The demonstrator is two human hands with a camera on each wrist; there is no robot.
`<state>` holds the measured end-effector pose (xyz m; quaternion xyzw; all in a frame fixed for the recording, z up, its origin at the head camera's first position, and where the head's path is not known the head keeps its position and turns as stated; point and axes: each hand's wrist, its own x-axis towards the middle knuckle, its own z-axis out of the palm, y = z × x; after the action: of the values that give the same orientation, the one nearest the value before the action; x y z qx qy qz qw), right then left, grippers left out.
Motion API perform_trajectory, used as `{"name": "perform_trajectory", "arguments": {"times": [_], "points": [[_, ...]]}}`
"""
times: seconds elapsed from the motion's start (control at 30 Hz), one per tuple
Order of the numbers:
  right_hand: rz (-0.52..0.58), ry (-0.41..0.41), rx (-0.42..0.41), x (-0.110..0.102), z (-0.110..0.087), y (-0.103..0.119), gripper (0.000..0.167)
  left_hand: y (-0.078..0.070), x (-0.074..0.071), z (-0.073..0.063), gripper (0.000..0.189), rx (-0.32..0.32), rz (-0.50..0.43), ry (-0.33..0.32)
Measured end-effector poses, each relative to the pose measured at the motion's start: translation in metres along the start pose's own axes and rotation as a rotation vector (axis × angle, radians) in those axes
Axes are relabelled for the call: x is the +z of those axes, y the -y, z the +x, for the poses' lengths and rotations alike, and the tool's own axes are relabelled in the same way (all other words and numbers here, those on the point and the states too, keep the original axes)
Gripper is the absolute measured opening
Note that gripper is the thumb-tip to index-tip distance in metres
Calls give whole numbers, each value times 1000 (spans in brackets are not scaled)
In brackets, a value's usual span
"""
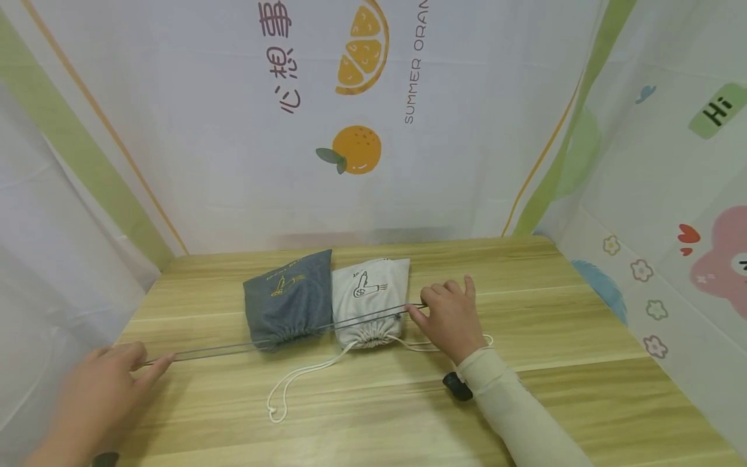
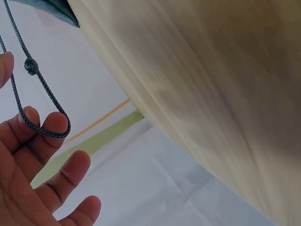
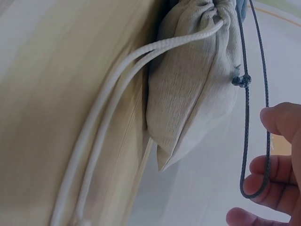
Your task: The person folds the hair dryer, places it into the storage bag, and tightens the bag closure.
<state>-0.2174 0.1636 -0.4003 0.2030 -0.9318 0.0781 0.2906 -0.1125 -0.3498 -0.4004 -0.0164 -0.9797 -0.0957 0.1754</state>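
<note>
A blue-grey drawstring bag (image 1: 288, 295) lies on the wooden table, its gathered mouth toward me. Its thin dark drawstring (image 3: 245, 136) stretches out taut to both sides. At the left, my left hand (image 1: 105, 389) holds one end loop; in the left wrist view that loop, with a knot (image 2: 31, 66), bends round the fingertips. My right hand (image 1: 449, 318) pinches the opposite loop between thumb and fingers, the other fingers raised. Right beside the blue-grey bag is an off-white drawstring bag (image 1: 373, 285), its mouth gathered, and the dark string passes across it.
White cords (image 3: 188, 38) trail from both sides of the off-white bag onto the table (image 1: 373, 415). A small black object (image 1: 457, 386) shows by my right wrist. Printed white curtains (image 1: 233, 181) hang behind and along the sides.
</note>
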Motion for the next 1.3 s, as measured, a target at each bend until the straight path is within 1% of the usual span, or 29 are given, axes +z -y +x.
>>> {"name": "perform_trajectory", "arguments": {"times": [0.27, 0.37, 0.57, 0.63, 0.7, 0.87, 0.97, 1.17, 1.3], "points": [[13, 7, 24, 0, -3, -7, 34, 6, -3, 2, 39, -41, -6, 52], [18, 8, 21, -1, -3, -9, 34, 7, -5, 4, 40, -40, -6, 57], [29, -22, -4, 0, -5, -17, 36, 12, -10, 7, 44, -44, 10, 58], [34, -29, -13, 1, -6, -19, 36, 13, -10, 6, 43, -47, 8, 51], [44, -31, -17, 1, -7, -22, 36, 14, -9, 6, 44, -54, 14, 59], [66, -25, -19, 1, -10, -24, 35, 18, -9, 5, 44, -87, 19, 97], [65, -25, -19, 0, -10, -25, 35, 19, -8, 4, 44, -89, 16, 93], [56, -29, -19, 2, -9, -27, 36, 21, -6, 2, 44, -117, 7, 113], [55, -14, -20, 2, -9, -27, 36, 20, -7, 2, 44, -114, 8, 106]]}}
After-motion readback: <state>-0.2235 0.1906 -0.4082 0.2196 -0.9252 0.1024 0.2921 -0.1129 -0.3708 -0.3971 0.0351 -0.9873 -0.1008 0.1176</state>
